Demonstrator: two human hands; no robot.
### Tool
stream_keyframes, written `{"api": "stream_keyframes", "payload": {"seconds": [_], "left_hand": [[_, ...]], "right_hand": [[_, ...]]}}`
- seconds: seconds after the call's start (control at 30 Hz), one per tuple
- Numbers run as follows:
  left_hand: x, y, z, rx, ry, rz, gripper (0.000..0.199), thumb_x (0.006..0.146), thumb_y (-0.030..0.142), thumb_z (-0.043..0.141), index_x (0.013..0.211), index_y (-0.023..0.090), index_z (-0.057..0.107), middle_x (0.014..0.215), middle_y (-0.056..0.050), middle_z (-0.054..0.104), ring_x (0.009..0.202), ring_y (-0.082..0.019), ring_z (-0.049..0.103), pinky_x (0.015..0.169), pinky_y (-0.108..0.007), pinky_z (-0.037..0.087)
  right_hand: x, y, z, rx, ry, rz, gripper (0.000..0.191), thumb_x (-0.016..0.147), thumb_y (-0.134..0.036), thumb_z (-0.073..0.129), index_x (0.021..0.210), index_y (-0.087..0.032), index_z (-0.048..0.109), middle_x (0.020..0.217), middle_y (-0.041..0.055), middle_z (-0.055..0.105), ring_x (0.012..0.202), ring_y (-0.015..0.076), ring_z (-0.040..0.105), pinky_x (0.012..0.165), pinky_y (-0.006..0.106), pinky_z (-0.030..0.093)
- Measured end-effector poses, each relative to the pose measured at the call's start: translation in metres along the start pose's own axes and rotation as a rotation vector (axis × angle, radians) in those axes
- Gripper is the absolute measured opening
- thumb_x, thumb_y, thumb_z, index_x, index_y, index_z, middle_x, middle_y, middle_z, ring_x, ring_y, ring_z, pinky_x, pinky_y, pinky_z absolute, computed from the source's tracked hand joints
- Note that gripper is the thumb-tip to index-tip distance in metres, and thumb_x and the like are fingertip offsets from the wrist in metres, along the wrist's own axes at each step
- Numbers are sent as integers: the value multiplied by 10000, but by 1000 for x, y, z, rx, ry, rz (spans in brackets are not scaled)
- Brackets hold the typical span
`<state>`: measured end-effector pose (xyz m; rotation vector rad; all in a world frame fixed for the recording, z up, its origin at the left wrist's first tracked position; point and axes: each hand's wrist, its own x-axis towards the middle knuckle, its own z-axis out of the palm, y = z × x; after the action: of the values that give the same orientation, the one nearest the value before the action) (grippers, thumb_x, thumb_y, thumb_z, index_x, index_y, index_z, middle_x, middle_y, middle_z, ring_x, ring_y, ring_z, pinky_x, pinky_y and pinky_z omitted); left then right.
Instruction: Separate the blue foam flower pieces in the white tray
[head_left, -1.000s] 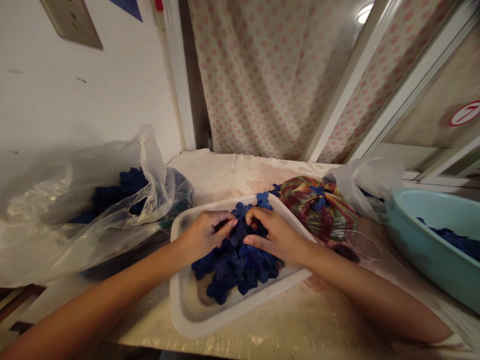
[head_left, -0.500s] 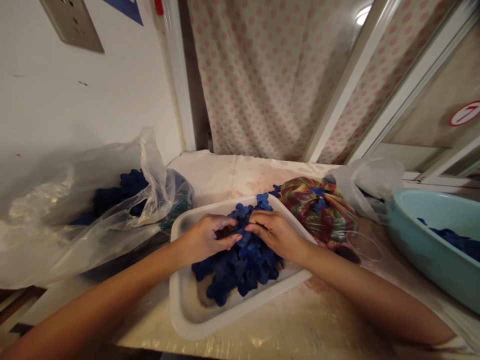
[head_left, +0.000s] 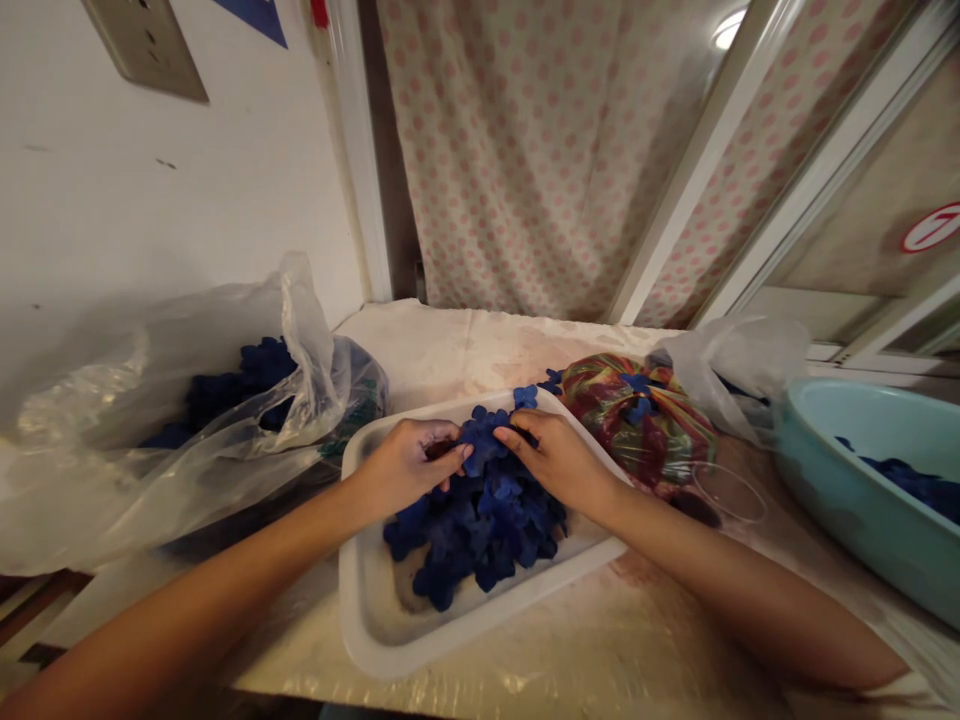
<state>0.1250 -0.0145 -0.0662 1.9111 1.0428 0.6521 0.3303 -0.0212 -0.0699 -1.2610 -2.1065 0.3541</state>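
Over a white plastic tray (head_left: 375, 640), both hands pinch a dark blue flower-shaped petal piece (head_left: 484, 432) between them. My left hand (head_left: 416, 460) grips its left edge with thumb and fingers closed. My right hand (head_left: 551, 450) has thumb and forefinger closed on its right edge. Whether the piece is one layer or several, I cannot tell. Below it a heap of the same blue flower pieces (head_left: 480, 540) lies loose in the tray. A single blue flower piece (head_left: 525, 398) rests at the tray's far rim, beyond my right hand.
On the left, a clear plastic bag (head_left: 300, 310) holds more blue pieces. A striped plastic bag (head_left: 600, 385) sits behind the tray's right side, near a clear round lid-like disc (head_left: 727, 492). Further right stands a light blue basin (head_left: 840, 480) with blue pieces inside.
The hands have moved slightly apart and up, and the blue flower piece between them now shows spread out. The tray and its heap stay in place.
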Motion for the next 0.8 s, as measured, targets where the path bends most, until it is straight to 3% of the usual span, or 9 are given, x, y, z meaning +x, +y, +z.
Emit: {"api": "stream_keyframes", "payload": {"seconds": [0.13, 0.23, 0.33, 0.5, 0.67, 0.8], "left_hand": [[0, 3, 0, -26, 20, -22, 238, 840, 304, 494, 666, 151, 548, 471, 64, 472, 407, -52, 452, 405, -148, 359], [0, 5, 1, -80, 7, -33, 222, 840, 283, 495, 670, 149, 542, 476, 64, 481, 402, -47, 455, 401, -143, 367], [0, 4, 1, -134, -54, -31, 183, 838, 277, 506, 716, 150, 553, 515, 55, 528, 426, -47, 484, 416, -139, 385], [1, -5, 1, -194, -135, -3, 178, 819, 325, 554, 818, 149, 582, 584, 28, 595, 501, -70, 547, 489, -165, 443], [1, -8, 3, -252, -144, -31, 388, 779, 342, 611, 1113, 164, 529, 639, 9, 633, 525, -108, 584, 522, -220, 484], [0, -6, 4, -260, -162, -19, 500, 762, 350, 629, 1199, 172, 462, 644, 8, 633, 539, -126, 602, 532, -242, 494]], "right_hand": [[0, 0, -2, 70, 40, -8, 221, 898, -402, 437, 855, -188, 470, 788, 24, 542, 729, 151, 507, 667, 274, 387], [-1, -3, -5, 100, 49, -79, 227, 883, -399, 465, 797, -191, 438, 762, 8, 482, 713, 137, 464, 651, 257, 374], [-1, -7, -6, 103, -28, -145, 240, 820, -370, 582, 748, -192, 437, 768, -1, 478, 706, 125, 454, 644, 240, 363], [0, -7, -4, 127, -73, -182, 201, 831, -299, 577, 723, -187, 451, 758, -6, 483, 693, 113, 455, 640, 228, 355], [0, -5, -2, 187, -86, -147, 203, 839, -277, 570, 697, -185, 458, 743, -7, 492, 687, 112, 465, 631, 226, 360], [1, -6, -2, 217, -94, -180, 159, 868, -243, 522, 726, -184, 482, 758, 2, 496, 712, 117, 479, 664, 234, 384]]}}
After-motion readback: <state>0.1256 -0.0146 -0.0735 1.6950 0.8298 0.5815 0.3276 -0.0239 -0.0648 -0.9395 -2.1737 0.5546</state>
